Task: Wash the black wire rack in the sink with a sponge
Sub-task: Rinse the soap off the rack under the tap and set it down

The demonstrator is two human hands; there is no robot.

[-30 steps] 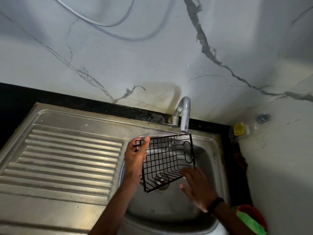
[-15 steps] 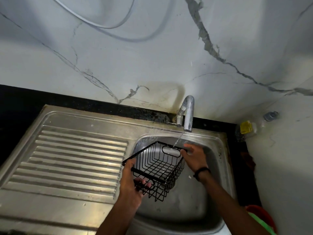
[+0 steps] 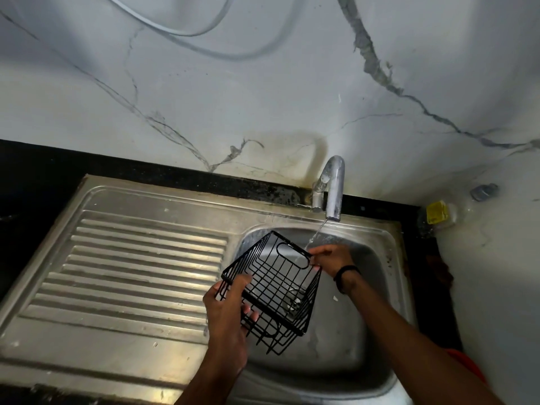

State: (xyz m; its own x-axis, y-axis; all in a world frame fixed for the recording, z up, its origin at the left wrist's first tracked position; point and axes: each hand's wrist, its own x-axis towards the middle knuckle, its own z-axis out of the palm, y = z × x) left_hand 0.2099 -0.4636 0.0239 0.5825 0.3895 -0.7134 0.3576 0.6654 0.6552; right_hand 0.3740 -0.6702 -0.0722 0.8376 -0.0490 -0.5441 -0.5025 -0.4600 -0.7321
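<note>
Rack (image 3: 271, 290) held tilted over sink (image 3: 388, 361), clear of basin walls. Left hand (image 3: 226, 314) grips near rim; right hand (image 3: 331, 258) pinches far rim under tap (image 3: 333, 188) stream.

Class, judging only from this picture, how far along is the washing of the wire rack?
Done: the tap runs. In hand: both hands hold the black wire rack over the sink, left hand at the near side, right hand at the far rim, under the stream. Left: no sponge shows, so scrubbing looks unstarted.
</note>
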